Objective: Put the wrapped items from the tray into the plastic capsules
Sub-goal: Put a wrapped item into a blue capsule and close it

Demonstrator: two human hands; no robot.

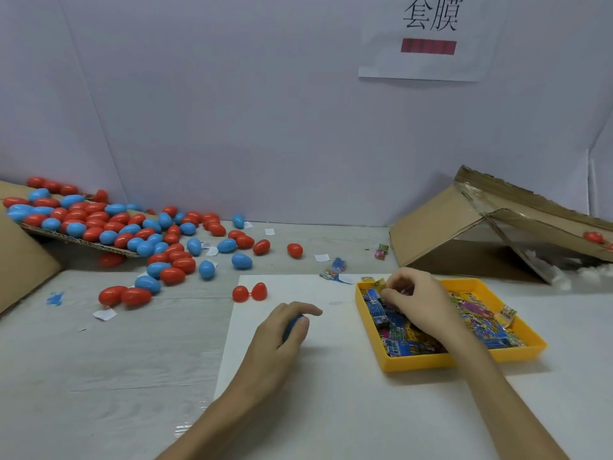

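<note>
A yellow tray [461, 359] full of small colourful wrapped items [398, 333] sits at the right on a white sheet. My right hand [414, 298] reaches into its far left corner, fingertips pinched on a wrapped item [378, 288]. My left hand [285, 330] rests on the sheet left of the tray, closed around a blue capsule [292, 325] that is mostly hidden by the fingers. An opened red capsule [249, 292], its two halves hinged side by side, lies on the sheet's far left corner.
Several red and blue egg-shaped capsules [109, 227] spill from a cardboard flap at the back left across the table. A tipped cardboard box [464, 234] stands at the back right. Loose wrapped items [333, 268] and paper scraps lie behind the tray.
</note>
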